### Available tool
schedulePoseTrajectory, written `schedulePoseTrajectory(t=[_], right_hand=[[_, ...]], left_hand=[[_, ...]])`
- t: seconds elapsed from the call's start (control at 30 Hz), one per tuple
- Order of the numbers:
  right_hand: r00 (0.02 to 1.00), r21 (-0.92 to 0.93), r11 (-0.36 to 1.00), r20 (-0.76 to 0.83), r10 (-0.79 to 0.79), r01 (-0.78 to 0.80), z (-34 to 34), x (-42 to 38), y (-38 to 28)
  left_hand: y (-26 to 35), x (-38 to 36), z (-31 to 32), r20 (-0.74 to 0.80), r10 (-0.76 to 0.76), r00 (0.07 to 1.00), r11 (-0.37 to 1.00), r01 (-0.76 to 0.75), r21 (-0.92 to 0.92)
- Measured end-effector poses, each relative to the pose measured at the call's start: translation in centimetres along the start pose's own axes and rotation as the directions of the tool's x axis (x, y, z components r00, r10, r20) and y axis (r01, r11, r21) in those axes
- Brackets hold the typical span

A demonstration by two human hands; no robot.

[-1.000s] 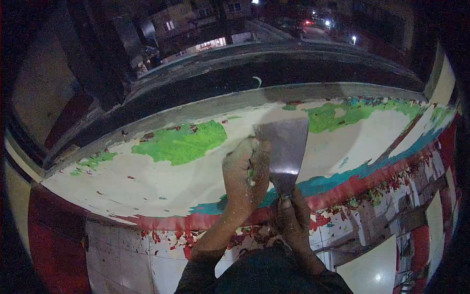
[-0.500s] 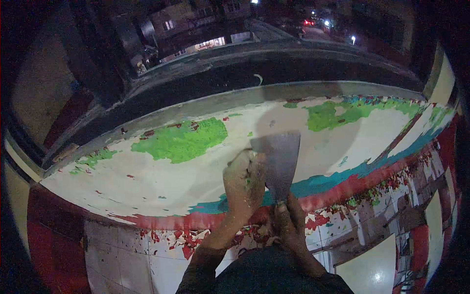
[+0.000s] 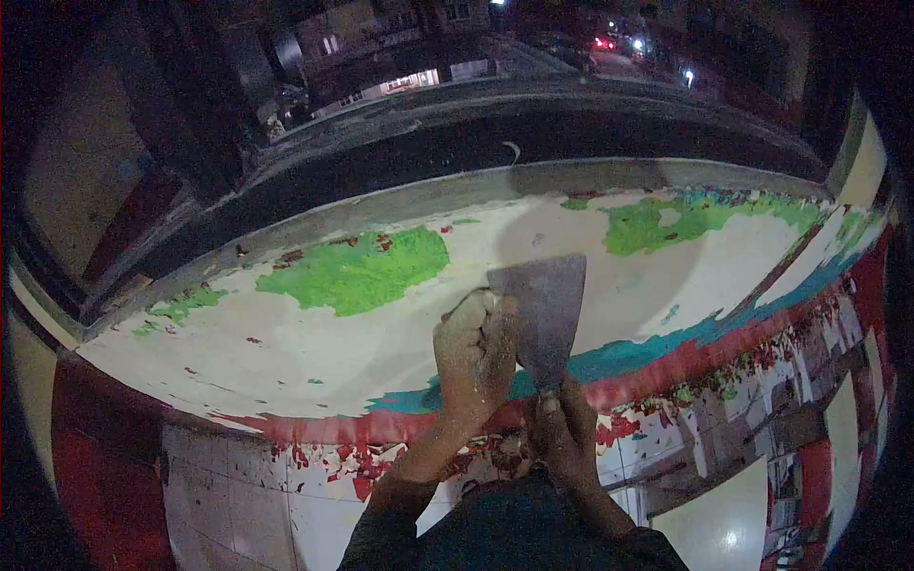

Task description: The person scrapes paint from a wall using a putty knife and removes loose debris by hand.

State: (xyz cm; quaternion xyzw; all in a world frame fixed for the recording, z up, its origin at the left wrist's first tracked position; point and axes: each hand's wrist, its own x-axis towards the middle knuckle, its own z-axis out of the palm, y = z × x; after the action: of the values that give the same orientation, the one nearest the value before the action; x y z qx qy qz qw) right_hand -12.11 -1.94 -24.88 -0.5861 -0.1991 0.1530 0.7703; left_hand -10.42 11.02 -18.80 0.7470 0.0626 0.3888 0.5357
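Note:
My right hand is wrapped round the handle of a wide scraper, its thumb near the base of the blade. The grey metal blade points up and away from me over the sill. Close against the blade's left edge, my left hand is curled into a fist. Whatever lies inside its fingers, if anything, is hidden. Dust and small specks cling to both hands. Beneath them stretches a curved sill with worn white paint, bright green patches and a teal and red front edge.
Red and green paint flakes lie on white tiles below the sill. A white panel is at lower right. Beyond the sill runs a dark window track with a pale curled shaving; outside is a night street with lights.
Green flakes seen on my left hand and on the sill just beyond it no longer show. The view has shifted slightly. Both hands and the scraper keep nearly the same pose.

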Motion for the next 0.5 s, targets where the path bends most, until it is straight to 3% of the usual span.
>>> schedulePoseTrajectory(t=[0.13,0.3,0.33,0.43,0.5], right_hand=[[1.0,-0.079,0.997,0.017,-0.02,0.021,0.4,0.1,-0.7],[0.999,-0.002,1.0,-0.045,0.014,-0.014,1.3,0.1,-1.2],[0.999,-0.002,1.0,-0.051,0.015,-0.015,1.5,0.1,-1.6],[0.999,0.002,0.999,0.025,-0.04,0.04,1.7,0.2,-2.3],[0.996,0.03,0.995,0.021,-0.092,0.092,2.4,1.3,-2.9]], left_hand=[[0.8,0.4,-0.7,0.017,-0.025,1.0,0.995,0.023,0.096],[0.5,0.6,-0.8,0.009,0.001,1.0,0.99,-0.002,0.141],[2.1,1.1,-1.2,0.029,-0.028,0.999,0.999,0.028,0.017],[1.9,1.3,-1.2,-0.001,0.019,1.0,0.998,-0.019,-0.066],[2.7,2.3,-1.7,-0.02,0.102,0.995,0.995,-0.103,-0.006]])
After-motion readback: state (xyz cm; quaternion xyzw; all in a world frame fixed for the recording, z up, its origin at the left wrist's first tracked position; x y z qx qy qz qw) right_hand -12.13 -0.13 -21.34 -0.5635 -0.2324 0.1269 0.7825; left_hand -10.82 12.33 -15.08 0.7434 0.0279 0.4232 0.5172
